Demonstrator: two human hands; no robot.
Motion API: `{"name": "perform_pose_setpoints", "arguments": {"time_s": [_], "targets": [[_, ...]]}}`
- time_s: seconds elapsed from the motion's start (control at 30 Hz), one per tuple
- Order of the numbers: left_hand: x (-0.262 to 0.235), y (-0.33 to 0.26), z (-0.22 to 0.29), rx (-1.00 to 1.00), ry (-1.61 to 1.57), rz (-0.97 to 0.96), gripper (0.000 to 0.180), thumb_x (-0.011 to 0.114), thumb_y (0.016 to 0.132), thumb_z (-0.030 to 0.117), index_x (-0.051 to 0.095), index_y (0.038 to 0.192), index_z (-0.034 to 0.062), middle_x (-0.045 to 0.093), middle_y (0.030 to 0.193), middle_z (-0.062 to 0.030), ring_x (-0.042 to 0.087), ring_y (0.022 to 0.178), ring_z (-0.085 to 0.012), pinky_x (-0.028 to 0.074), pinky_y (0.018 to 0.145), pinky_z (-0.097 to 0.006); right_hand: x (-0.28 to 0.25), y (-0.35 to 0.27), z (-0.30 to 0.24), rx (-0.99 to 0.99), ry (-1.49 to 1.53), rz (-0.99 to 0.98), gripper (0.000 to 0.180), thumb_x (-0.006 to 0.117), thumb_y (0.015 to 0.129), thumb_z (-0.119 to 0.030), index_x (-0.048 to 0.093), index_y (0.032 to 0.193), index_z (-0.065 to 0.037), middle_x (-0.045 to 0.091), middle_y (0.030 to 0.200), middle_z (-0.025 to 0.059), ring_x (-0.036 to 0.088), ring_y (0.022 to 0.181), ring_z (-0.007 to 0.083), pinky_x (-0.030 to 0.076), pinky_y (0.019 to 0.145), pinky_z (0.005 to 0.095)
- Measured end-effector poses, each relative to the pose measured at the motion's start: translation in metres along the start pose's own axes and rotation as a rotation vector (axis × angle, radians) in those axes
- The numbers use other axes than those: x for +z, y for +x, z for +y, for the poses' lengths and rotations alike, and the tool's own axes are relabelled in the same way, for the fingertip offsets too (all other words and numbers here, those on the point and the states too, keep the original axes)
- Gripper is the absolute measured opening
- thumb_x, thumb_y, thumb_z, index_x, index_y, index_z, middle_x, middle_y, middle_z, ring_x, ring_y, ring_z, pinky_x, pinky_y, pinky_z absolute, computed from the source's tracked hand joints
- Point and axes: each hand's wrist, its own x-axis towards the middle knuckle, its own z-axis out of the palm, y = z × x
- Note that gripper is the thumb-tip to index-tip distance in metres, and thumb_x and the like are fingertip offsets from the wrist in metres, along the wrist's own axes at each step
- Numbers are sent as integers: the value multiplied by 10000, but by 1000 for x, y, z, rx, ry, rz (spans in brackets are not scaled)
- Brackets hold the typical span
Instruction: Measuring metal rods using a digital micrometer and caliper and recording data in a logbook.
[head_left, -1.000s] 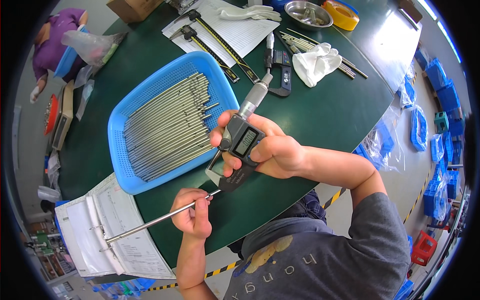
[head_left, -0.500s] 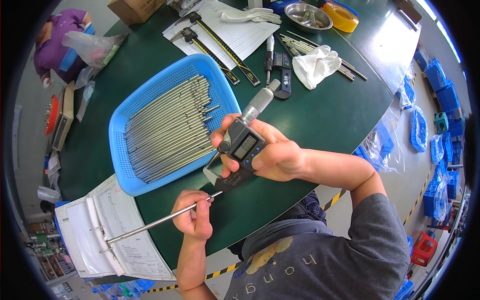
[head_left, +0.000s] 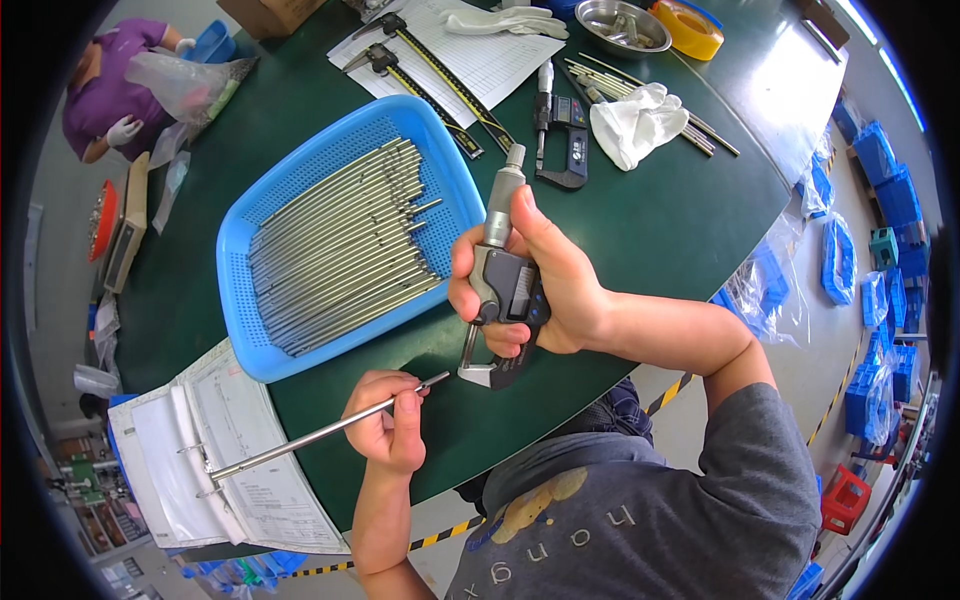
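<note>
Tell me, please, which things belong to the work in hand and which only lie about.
Apparently in use: metal rod (left hand), digital micrometer (right hand), blue basket of rods.
Lying about: calipers, second micrometer, white gloves, yellow tape.

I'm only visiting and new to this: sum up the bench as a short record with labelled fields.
Left hand: holds a metal rod
Right hand: holds a digital micrometer
Rod and micrometer: apart
Basket: blue, holding many rods
Calipers: two, partly on paper
Second micrometer: on the green table, beside a white glove
Binder: open, left of the left hand
Background: co-worker in purple
</note>
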Motion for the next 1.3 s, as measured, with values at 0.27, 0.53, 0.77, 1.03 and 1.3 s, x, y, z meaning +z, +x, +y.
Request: {"name": "perform_pose_setpoints", "arguments": {"time_s": [0.27, 0.53, 0.77, 1.03, 1.3], "targets": [[-1, -1, 0, -22, 46, -40, 136, 495, 838, 109, 499, 825, -26, 517, 727, -129, 483, 558, -126, 414, 504, -208, -1, 0, -1, 88, 13, 3, 728, 163, 835, -659, 501, 946, -23, 549, 718, 127, 402, 392, 136, 367, 383, 246], [-1, -4, 3, -16, 55, -31, 127, 489, 838, 104, 495, 831, -23, 516, 724, -127, 473, 550, -120, 406, 498, -206, -3, -2, 1, 122, 59, -25, 739, 235, 825, -648, 529, 956, 17, 565, 708, 136, 417, 386, 133, 370, 364, 237], [5, 1, 4, -36, -1, 22, 140, 476, 852, 126, 490, 837, -12, 503, 713, -121, 459, 537, -126, 394, 473, -208, -1, 0, -5, 138, -47, 31, 752, 190, 831, -625, 524, 949, 38, 565, 695, 147, 404, 367, 139, 362, 351, 245], [-4, 1, 12, -60, -305, 87, 124, 460, 878, 101, 509, 876, -13, 537, 755, -138, 488, 541, -126, 427, 486, -230, 6, -1, 6, 210, -156, 22, 689, 286, 804, -641, 541, 876, -5, 564, 647, 114, 406, 364, 137, 343, 353, 242], [5, -6, 7, -174, -404, 29, 136, 504, 861, 120, 551, 879, -7, 561, 732, -74, 517, 590, -86, 398, 513, -207, 4, -14, 8, 29, -43, 65, 689, 208, 827, -637, 498, 827, -12, 525, 622, 171, 364, 335, 148, 337, 333, 255]]}}
